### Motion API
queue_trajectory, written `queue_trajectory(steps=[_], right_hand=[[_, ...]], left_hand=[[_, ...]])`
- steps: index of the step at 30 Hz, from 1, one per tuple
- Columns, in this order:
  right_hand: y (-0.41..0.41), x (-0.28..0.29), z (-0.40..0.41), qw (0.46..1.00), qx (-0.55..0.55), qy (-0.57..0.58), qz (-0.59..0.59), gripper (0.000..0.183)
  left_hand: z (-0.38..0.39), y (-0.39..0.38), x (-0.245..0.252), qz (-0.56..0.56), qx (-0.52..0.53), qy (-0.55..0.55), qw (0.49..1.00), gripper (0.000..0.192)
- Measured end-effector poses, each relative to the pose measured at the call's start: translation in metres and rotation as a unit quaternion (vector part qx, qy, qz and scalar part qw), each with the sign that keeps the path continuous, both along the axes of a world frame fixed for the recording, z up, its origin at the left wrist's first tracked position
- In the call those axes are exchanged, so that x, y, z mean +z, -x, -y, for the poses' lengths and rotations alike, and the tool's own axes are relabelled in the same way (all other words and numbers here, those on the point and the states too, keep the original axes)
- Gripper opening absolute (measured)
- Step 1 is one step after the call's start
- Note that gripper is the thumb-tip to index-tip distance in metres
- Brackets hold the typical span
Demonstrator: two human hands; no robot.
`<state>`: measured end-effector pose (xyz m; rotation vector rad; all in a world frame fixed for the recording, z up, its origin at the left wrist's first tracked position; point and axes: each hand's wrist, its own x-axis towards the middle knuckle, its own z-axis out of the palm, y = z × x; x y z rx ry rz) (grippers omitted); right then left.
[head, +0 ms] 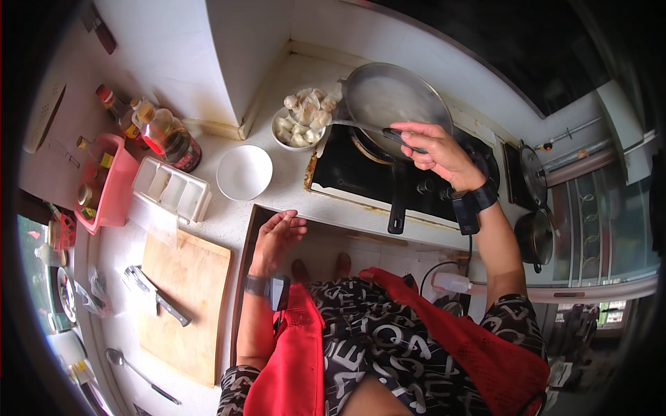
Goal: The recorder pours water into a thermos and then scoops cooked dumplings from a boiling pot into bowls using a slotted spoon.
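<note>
My right hand (434, 151) grips the dark handle of a long metal strainer ladle (359, 125). Its bowl end is heaped with cooked wontons (310, 105), held over or resting at a white bowl (299, 145) that also contains dumplings. I cannot tell whether the ladle touches the bowl. To the right of that bowl, a wok (400, 99) of cloudy, steaming liquid sits on the black stove, its long black handle (397, 208) pointing towards me. Below a second white bowl (244, 172), my left hand (278, 236) hovers by the counter edge with loosely bent fingers and nothing in them.
A cleaver (158, 296) lies on a wooden cutting board (192, 291) at left, beside a metal ladle (140, 374). Behind stand a divided seasoning box (171, 187), sauce bottles (166, 138) and a pink basket (112, 182). Dark pots (535, 236) are at right.
</note>
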<state>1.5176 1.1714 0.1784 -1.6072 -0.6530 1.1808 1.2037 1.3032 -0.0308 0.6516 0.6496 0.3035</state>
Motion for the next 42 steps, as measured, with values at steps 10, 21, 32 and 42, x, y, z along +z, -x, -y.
queue_trajectory(steps=[10,21,32,42], right_hand=[[0.030,-0.035,-0.031,0.956,0.044,0.029,0.290,0.038],[0.049,-0.060,-0.026,0.778,0.059,-0.095,0.618,0.038],[0.068,-0.030,0.013,0.701,0.042,-0.035,0.711,0.046],[-0.001,-0.042,0.075,0.655,-0.100,0.101,0.742,0.047]], left_hand=[[-0.002,0.029,-0.006,-0.009,0.022,0.009,1.000,0.025],[-0.004,0.025,-0.005,-0.010,-0.021,-0.017,1.000,0.028],[-0.022,0.031,-0.015,-0.025,0.090,-0.003,0.996,0.027],[-0.060,0.033,-0.028,0.007,0.231,0.012,0.973,0.070]])
